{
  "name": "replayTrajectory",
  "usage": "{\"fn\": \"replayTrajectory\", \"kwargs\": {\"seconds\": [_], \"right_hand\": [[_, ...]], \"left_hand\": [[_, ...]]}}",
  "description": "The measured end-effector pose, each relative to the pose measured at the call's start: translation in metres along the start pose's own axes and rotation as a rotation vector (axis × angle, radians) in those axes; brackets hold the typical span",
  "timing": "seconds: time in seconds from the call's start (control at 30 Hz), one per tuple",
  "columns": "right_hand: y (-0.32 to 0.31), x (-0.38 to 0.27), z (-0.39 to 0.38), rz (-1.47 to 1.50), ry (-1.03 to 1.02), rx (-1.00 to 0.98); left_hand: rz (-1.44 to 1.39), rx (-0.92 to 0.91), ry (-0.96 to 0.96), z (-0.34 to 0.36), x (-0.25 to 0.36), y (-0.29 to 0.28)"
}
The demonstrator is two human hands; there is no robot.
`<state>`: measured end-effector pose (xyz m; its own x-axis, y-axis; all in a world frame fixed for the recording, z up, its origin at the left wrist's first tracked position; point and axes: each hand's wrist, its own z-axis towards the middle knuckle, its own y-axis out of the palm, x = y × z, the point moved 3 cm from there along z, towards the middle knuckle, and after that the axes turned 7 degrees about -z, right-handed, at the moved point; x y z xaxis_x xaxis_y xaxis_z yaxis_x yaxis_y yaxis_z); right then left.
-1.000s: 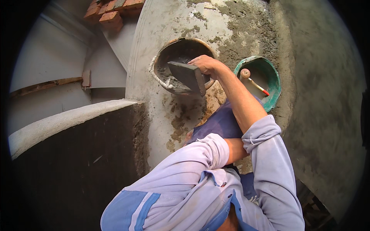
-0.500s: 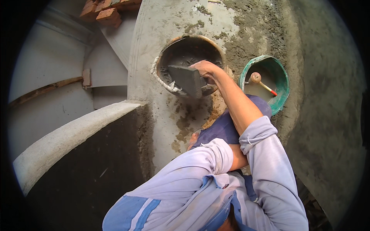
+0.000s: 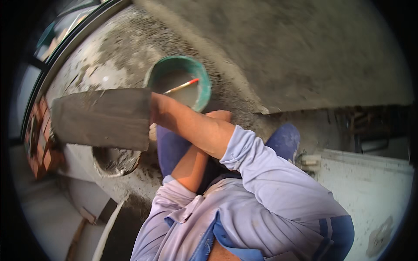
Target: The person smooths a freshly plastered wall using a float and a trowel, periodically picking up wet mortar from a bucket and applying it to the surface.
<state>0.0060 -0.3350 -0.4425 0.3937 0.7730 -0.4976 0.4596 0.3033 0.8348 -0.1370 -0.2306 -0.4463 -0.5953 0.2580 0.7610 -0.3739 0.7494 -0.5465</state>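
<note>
My right hand [image 3: 155, 105] is shut on a flat dark plastering float [image 3: 100, 118], raised and covering much of the mortar bucket [image 3: 116, 163]; most of the fingers are hidden behind the float. My left hand [image 3: 219, 115] shows beyond the right forearm, which crosses over the left one. It rests beside the green bucket [image 3: 201, 87], its fingers too small and blurred to read. The bucket holds murky liquid and a tool with a pale handle and red end [image 3: 183, 86].
Mortar-spattered concrete [image 3: 111, 50] surrounds the buckets. Stacked bricks [image 3: 43, 148] are at the left, by a dark-framed window [image 3: 65, 41]. A smoothed grey plaster surface [image 3: 318, 56] fills the upper right. A pale board [image 3: 361, 195] lies at lower right, below a dark gap.
My right hand has lifted the float out of the mortar bucket and swung it left. My view has turned rightward, and the left hand has come into sight beyond the right forearm.
</note>
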Motion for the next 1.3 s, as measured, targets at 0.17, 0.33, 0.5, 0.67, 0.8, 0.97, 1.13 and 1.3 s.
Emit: {"fn": "replayTrajectory", "kwargs": {"seconds": [0.17,0.33,0.5,0.67,0.8,0.97,1.13,1.3], "right_hand": [[0.019,-0.064,-0.187,-0.112,-0.395,0.271],[0.062,-0.047,-0.361,-0.303,-0.658,0.712],[0.042,0.018,-0.468,-0.748,-0.748,1.263],[0.022,0.022,-0.513,-2.333,-0.223,1.739],[0.006,-0.002,-0.524,-2.717,-0.064,1.662],[0.007,-0.030,-0.522,-2.922,0.173,1.513],[-0.013,-0.020,-0.506,-2.859,0.537,1.462],[0.016,-0.021,-0.490,-2.844,0.433,1.475]], "left_hand": [[-0.038,0.084,-0.018,0.002,0.011,-0.052],[0.133,0.035,-0.037,0.005,0.014,-0.042],[0.116,0.018,0.165,0.013,0.017,-0.016],[0.125,-0.057,0.276,0.016,0.017,0.000],[0.201,-0.134,0.276,0.019,0.016,0.006],[0.217,-0.191,0.290,0.023,0.024,0.010],[0.171,-0.233,0.303,0.022,0.036,0.010],[0.188,-0.247,0.298,0.017,0.038,0.004]]}}
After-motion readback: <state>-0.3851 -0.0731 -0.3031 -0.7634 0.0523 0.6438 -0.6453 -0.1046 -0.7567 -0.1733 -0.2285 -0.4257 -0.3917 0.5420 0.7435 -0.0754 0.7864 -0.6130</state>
